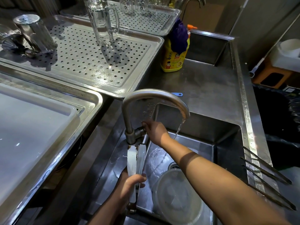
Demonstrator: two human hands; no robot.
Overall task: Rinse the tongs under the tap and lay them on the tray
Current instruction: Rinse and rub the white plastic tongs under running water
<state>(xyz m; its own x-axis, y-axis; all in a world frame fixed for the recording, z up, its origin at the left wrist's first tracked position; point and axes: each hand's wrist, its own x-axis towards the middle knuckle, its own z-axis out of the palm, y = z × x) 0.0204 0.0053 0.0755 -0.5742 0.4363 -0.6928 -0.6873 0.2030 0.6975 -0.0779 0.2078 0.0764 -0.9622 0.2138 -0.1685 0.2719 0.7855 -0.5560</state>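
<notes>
My left hand (129, 184) grips a pair of white and steel tongs (135, 161) upright at the sink's left edge, tips up beside the tap's base. My right hand (155, 131) reaches across and holds the tap's lever at the base of the curved steel tap (146, 95). A thin stream of water (178, 129) falls from the spout into the steel sink (227, 143), to the right of the tongs and apart from them. The perforated steel tray (90, 62) lies behind the sink at upper left.
On the perforated tray stand a glass pitcher (103, 21) and an upturned glass (34, 33). A clear round lid (177, 197) lies in the sink. A yellow soap bottle (174, 56) stands behind. Dark sticks (266, 181) overhang the sink's right rim. A white tray (29, 127) sits left.
</notes>
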